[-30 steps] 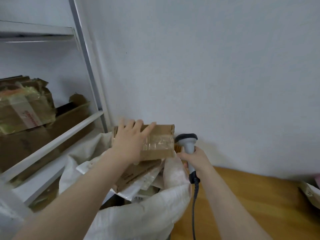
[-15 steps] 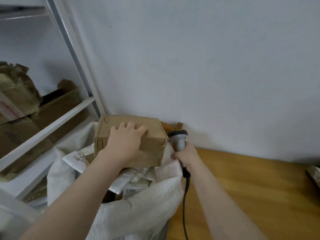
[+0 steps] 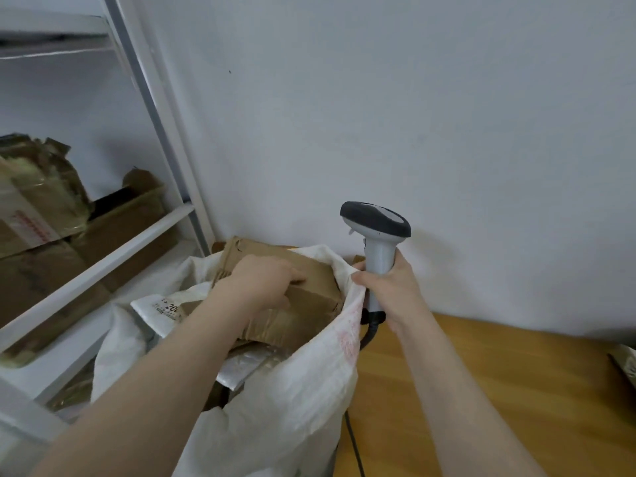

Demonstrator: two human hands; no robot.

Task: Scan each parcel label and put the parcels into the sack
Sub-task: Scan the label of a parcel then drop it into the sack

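Left hand [image 3: 265, 283]: It is down in the top of the sack [image 3: 303, 390]. It lies on a brown box [image 3: 311, 306], and its fingers bend over the top of the box and hold it.
Right hand [image 3: 390, 292]: It holds the scanner [image 3: 377, 232] by the handle, with all its fingers wrapped round it. Its thumb and one finger also pinch the edge of the sack against the handle.
Scanner: It stands up straight. Its dark head is at the top and faces left, above the sack.
Box: It is partly inside the open sack, near the back. It is tilted, and its far end sticks up over the edge of the sack.
Sack: It is white and open at the top. It stands between the shelf [image 3: 103, 259] and the bench [image 3: 481, 390], and it touches the bench edge.
Other parcels: A white mail bag [image 3: 160, 309] with black print lies in the sack, just left of the box. A clear plastic parcel [image 3: 241, 366] lies under the left arm.
Cable [image 3: 354, 442]: It is black and hangs from the bottom of the scanner, down along the bench edge.
Bench: It is made of light wood and is on the right.
Shelf: It is white metal and is on the left. Old brown boxes [image 3: 41, 201] sit on it.
Wall [image 3: 413, 98]: It is plain and pale, behind it all.
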